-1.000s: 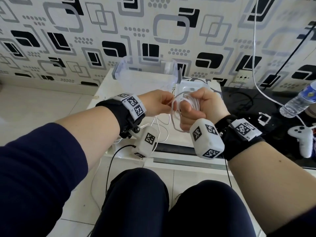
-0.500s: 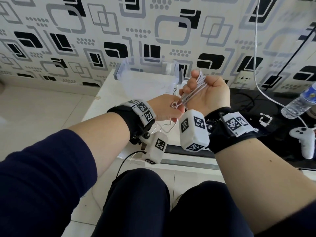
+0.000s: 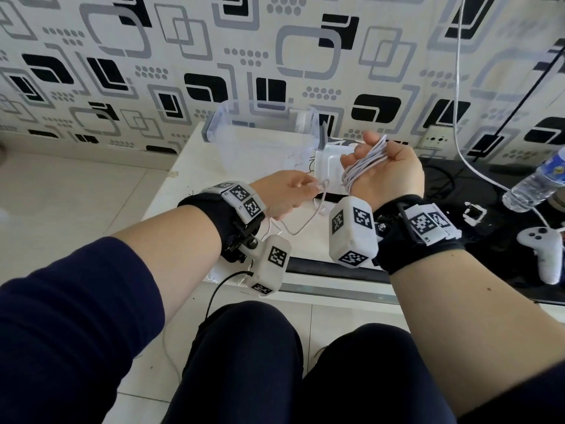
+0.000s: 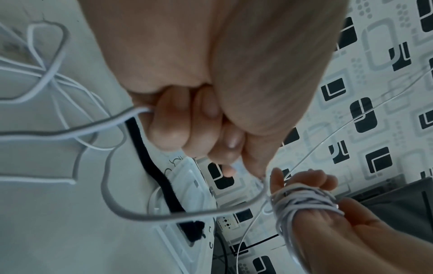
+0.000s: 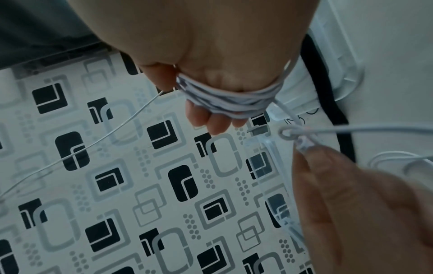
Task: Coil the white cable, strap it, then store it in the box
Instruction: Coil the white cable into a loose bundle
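Two hands: both are raised above the white table (image 3: 183, 166), close together, with the right one higher and further from the person.
Right hand (image 3: 388, 175): palm is turned up; the fingers (image 5: 215, 122) are nearly straight and held together, and the white cable (image 3: 363, 165) is wound many times around them. The wraps lie tight on the hand like a band.
Left hand (image 3: 284, 194): it is closed, and the thumb and fingers (image 4: 173, 128) pinch the free part of the cable, just beside the right hand, on the side of its fingers.
Free part of cable: from the pinch a short piece goes up to the wraps on the right hand. Another piece hangs below the left hand as a loose curve and lies on the table.
Cable end: a small loop shows at the left fingertips in the right wrist view; the picture is blurred there, so I cannot tell its form more exactly.
Box (image 3: 260, 139): clear plastic, open at the top, on the table beyond the left hand, near the wall.
Lid (image 3: 330, 166): white, flat on the table just below the right hand's fingers, touching the box side.
Black strap (image 4: 152, 165): it lies on the table between the two hands, partly over the lid edge.
Right of right hand: water bottle (image 3: 538, 185) and white controller (image 3: 547, 255) lie on a dark surface, well apart.
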